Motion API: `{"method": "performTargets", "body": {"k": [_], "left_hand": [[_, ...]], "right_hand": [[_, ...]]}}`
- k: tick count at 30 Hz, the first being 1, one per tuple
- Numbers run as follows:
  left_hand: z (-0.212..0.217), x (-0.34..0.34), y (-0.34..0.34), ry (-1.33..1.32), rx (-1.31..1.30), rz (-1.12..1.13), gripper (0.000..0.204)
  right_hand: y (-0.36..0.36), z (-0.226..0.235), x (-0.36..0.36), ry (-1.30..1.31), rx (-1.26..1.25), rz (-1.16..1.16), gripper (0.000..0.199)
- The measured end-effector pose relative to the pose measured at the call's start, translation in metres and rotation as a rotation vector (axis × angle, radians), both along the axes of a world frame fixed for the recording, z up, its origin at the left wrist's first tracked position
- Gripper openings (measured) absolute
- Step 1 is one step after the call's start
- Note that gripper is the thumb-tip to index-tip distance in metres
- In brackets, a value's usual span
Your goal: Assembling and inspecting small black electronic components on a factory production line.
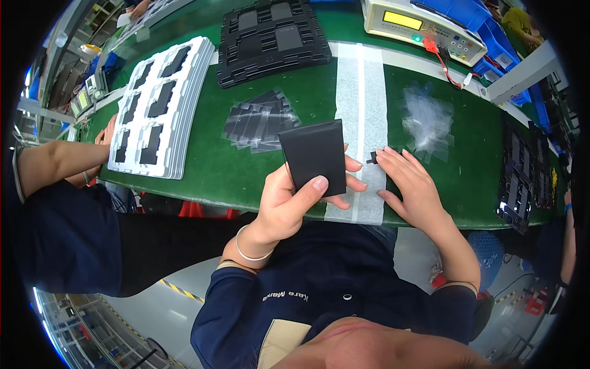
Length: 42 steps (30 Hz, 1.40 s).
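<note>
In the middle, my left hand (286, 200) grips a flat black rectangular piece (313, 154), tilted up above the green table, with the thumb across its face and fingers behind. A pale bangle circles that wrist. My right hand (412, 184) rests low over the table to the right, its fingers stretched out and its thumb apart. At its fingertips a small black tab-like piece (372, 158) shows on the pale strip (362, 111); part of that piece is hidden by the fingers. To the left of the held piece lie several overlapping dark, shiny film sheets (258, 123).
A stack of white trays (192, 104) with black pieces stands left, beside another person's arm (61, 161). Black trays (273, 52) sit at the back. Clear film sheets (428, 120) lie right, a meter (424, 31) behind them, and glossy black trays (516, 172) at the far right.
</note>
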<state>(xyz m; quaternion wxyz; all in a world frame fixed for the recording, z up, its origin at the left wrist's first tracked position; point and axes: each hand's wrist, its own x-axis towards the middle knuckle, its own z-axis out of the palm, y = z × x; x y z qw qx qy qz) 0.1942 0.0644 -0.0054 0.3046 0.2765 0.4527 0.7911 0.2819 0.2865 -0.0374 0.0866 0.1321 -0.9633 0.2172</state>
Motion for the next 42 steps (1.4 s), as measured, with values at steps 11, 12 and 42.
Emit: {"method": "performTargets", "body": {"k": [11,12,42], "left_hand": [[-0.004,0.004,-0.002,-0.007,0.034,-0.073,0.04],[-0.004,0.005,-0.002,-0.057,0.054,-0.093,0.039],[-0.014,-0.006,-0.012,-0.612,0.045,-0.41,0.038]], "right_hand": [[0.001,0.001,0.002,0.043,-0.032,0.011,0.048],[0.001,0.002,0.001,0.04,-0.029,0.005,0.048],[-0.024,0.076,-0.034,0.531,0.253,0.466,0.015]]}}
